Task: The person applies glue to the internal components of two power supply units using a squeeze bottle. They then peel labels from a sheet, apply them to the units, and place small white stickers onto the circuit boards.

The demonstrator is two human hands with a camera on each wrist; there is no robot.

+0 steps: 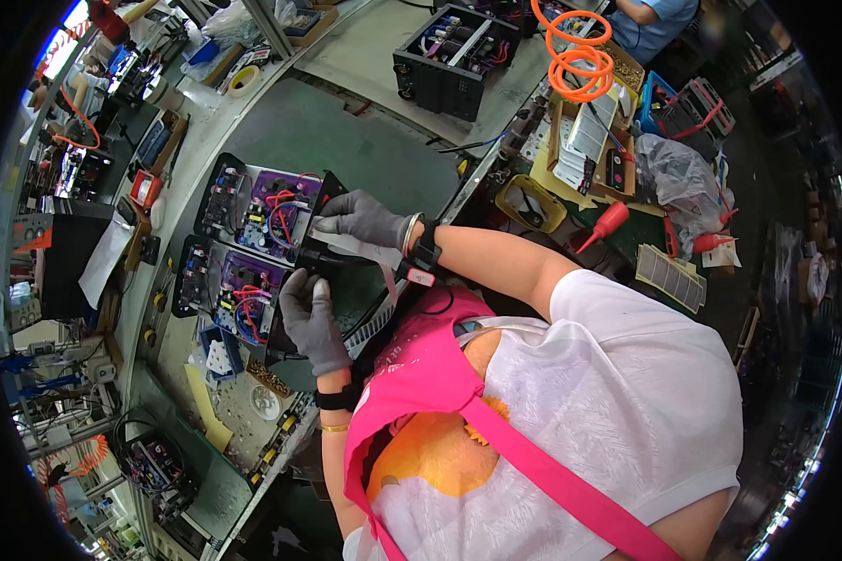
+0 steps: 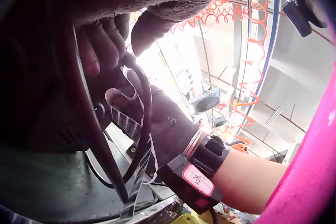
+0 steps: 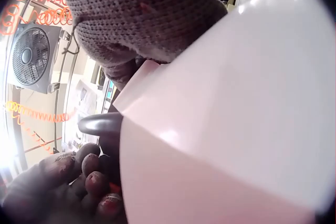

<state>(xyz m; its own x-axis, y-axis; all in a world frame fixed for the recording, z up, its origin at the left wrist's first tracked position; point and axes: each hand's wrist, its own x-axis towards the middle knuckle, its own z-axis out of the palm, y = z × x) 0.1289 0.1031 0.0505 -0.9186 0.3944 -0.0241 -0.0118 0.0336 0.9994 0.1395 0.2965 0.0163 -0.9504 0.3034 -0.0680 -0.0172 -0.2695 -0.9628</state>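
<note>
Nearest the camera are the white shirt [image 1: 617, 346] and pink apron [image 1: 435, 360] of the person, whose two arms reach out over the bench [image 1: 351, 47] with the gloved hands close together but apart. The right hand [image 1: 370, 220] comes in with its forearm well extended, its back turned up and its fingers curled in; it is clamped on a white strip [image 1: 351, 246], which runs back below the wrist and hangs down. The left hand [image 1: 313, 323] sits nearer the lower unit, its wrist bent and its fingers pointing away from the body; in the left wrist view its thumb and fingertips come together on a black cable [image 2: 147, 108] that loops down beside the strip.

Just beyond the hands, two open units, the upper unit [image 1: 276, 220] and the lower unit [image 1: 239, 290], lie side by side, with circuit boards and red and blue wires showing. Past the right hand stretches a green mat [image 1: 374, 150]. A black box [image 1: 454, 65] with an open top stands farther off.
</note>
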